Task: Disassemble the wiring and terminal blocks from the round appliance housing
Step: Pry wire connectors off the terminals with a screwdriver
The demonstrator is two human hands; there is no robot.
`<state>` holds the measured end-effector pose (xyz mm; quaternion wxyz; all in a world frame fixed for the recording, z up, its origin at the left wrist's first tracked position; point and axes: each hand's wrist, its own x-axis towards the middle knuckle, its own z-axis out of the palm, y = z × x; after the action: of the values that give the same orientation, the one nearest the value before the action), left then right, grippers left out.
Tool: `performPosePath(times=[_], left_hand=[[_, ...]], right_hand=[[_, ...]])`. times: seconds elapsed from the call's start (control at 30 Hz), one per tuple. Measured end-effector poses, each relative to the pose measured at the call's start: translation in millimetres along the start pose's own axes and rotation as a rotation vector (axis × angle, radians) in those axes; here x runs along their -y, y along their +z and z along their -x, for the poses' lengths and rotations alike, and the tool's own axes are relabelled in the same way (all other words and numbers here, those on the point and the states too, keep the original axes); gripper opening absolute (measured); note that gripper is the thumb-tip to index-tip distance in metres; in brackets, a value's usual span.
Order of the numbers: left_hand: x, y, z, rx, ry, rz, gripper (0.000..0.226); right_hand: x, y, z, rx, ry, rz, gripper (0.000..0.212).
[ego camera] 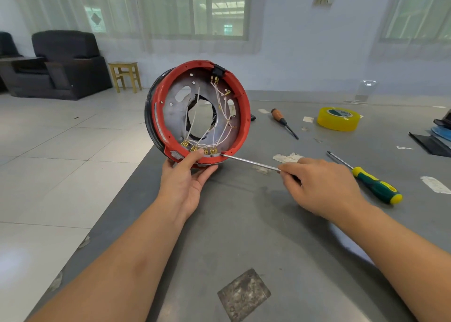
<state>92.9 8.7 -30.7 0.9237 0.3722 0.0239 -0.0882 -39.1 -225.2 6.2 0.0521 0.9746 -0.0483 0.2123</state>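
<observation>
the round housing (197,111) stands on its edge at the near left part of the grey table (244,224), tipped back a little, its open face turned toward the camera and slightly to the right. its red ring (244,116) frames a grey metal plate with a jagged hole in the middle; a black band runs behind the ring on the left. white wires (220,126) cross the plate from a black block (218,70) at the top rim down to a row of brass terminals (199,148) along the bottom rim.

the left hand (185,185) holds the housing from below, palm up, thumb pressed on the red rim beside the terminals, fingers curled under the bottom edge; the fingertips are hidden behind the housing. the right hand (322,187) has its grip closed round a screwdriver (251,161), whose bare metal shaft lies nearly level, pointing left and slightly up, the tip touching the lower rim just right of the terminals. its handle is fully covered by the hand.

which wire goes to which terminal is hard to make out, and the housing's back side is out of sight.

on the table to the right lie a green and yellow screwdriver (375,185), pointing up-left, a smaller orange-handled screwdriver (283,121), and a roll of yellow tape (339,119). dark objects at the right edge are cut off.
</observation>
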Motion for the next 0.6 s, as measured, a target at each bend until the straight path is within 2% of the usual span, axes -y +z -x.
performPosePath(times=[0.17, 0.4, 0.6], left_hand=[[-1, -2, 0, 0.048, -0.038, -0.039, 0.053], [-6, -3, -2, 0.106, -0.055, -0.062, 0.032], [-10, -4, -3, 0.139, -0.057, -0.106, 0.03]], right_hand=[[-8, -1, -3, -0.009, -0.03, 0.029, 0.036], [-12, -1, -3, -0.049, -0.053, -0.014, 0.035], [-18, 5, -3, -0.084, -0.08, -0.048, 0.035]])
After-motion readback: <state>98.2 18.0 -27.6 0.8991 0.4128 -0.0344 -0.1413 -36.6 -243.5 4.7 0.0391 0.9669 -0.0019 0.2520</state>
